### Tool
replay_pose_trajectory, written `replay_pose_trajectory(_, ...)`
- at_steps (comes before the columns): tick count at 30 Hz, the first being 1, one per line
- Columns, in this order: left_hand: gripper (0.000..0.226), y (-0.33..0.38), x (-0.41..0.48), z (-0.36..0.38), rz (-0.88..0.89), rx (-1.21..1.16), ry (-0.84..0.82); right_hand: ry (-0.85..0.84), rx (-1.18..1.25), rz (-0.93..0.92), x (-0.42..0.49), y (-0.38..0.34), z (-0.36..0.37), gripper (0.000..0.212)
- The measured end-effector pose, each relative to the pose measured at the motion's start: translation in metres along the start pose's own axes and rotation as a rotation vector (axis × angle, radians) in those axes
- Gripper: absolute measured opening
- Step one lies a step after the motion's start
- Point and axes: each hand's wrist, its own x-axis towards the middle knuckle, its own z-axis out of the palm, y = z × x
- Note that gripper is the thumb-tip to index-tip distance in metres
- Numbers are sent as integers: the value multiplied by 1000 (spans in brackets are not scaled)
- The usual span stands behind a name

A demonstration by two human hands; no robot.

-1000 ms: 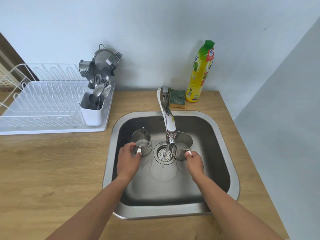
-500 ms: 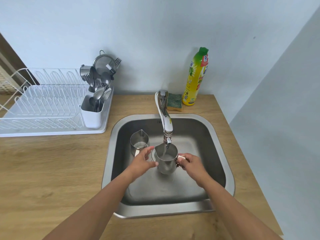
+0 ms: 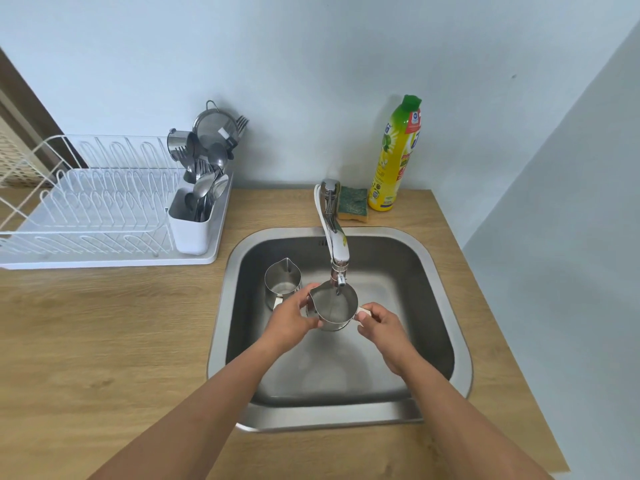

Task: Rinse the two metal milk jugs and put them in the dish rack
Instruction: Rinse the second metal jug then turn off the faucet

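Our right hand (image 3: 379,325) pinches the handle of the held jug (image 3: 334,308) between thumb and forefinger; the handle points right and is mostly covered by the fingertips. Our left hand (image 3: 289,323) wraps its fingers around the jug's left wall, just below the spout, with the thumb on the near side. The jug sits upright between the two hands, raised above the sink (image 3: 446,289) floor, its open mouth directly under the tap (image 3: 334,233) outlet. A thin stream of water appears to enter the jug; the water level inside is hard to make out against the reflective metal.

The second jug (image 3: 282,280) stands upright on the sink floor, just left of and slightly beyond the held jug, untouched. Our left fingers hide its lower near side and part of its handle.

The dish rack (image 3: 86,209) stands on the wooden counter (image 3: 104,341) at far left, well apart from both jugs; its left end is cut off by the frame edge. Its cutlery holder (image 3: 192,226) contains spoons and other utensils that overlap and cannot be counted. A sponge (image 3: 353,204) and a yellow detergent bottle (image 3: 396,157) stand beyond the sink, beside the tap base.
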Motion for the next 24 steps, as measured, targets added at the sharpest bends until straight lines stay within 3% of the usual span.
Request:
replay_pose_trajectory(9,74,0,-10,-7,87,291,124,-110,121,62,4,-4,12,12)
replay_pose_trajectory(16,71,-2,-19,-11,58,344,133,-172,99,141,-1,-4,14,13)
replay_pose_trajectory(21,55,-10,-24,-12,-16,354,92,-199,-9,178,-8,-8,15,18)
replay_pose_trajectory(24,32,-14,-29,-11,-99,284,38,-199,-146,169,-13,-13,12,18)
